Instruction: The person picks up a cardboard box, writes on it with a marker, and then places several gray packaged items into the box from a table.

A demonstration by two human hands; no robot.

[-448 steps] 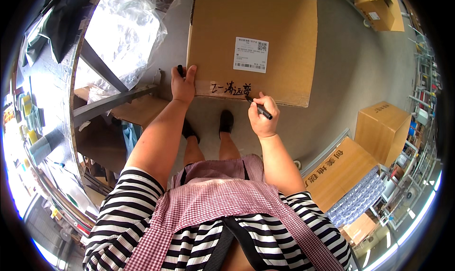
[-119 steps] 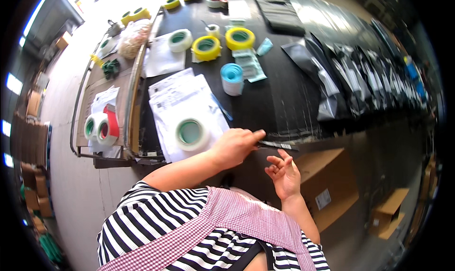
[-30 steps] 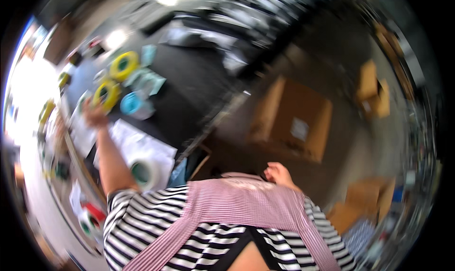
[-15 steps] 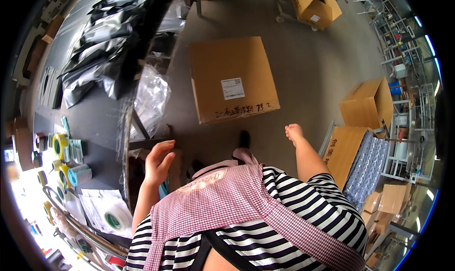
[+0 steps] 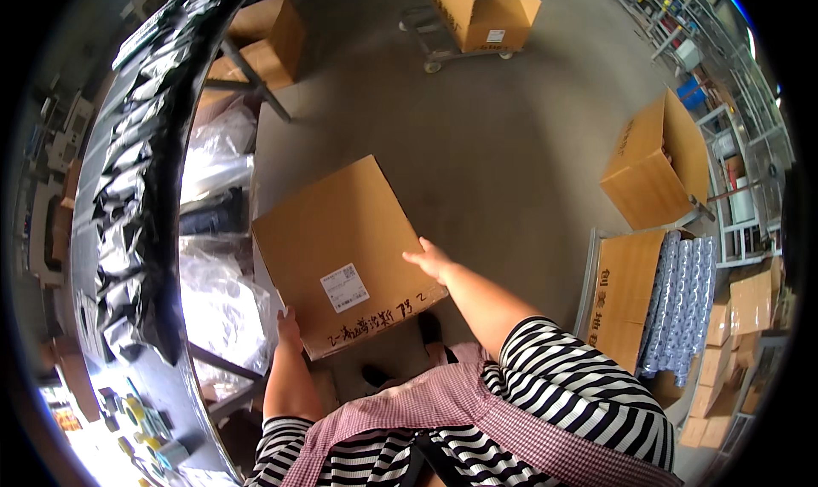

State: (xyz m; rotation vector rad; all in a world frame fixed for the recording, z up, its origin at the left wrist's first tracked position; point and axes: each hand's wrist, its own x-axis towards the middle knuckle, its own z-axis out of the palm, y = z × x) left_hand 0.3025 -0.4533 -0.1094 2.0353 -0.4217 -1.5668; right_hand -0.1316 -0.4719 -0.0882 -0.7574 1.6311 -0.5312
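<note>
A large closed cardboard box [image 5: 341, 223] stands before me, turned at an angle, with a white label and dark handwriting near its closest edge. At its left near corner my left hand [image 5: 288, 327] grips the side, its fingers partly hidden against the cardboard. My right hand [image 5: 432, 261] holds the opposite side, fingers bent over the right edge. Between them the box's top faces up. What supports the box from below is hidden. Both my shoes show just past its near edge.
Along the left runs a black table [image 5: 85, 257] bearing several black plastic bags [image 5: 136, 172]; clear plastic packing [image 5: 226, 316] lies beneath. Ahead, an open carton [image 5: 494, 27] rides a wheeled cart [image 5: 426, 40]. Rightward stand another open carton [image 5: 652, 167] and a box of bubble-wrap rolls [image 5: 682, 299].
Both my hands have moved from the air beside my body onto the box's two sides. The box now appears closer, further left and rotated. My view has shifted too.
</note>
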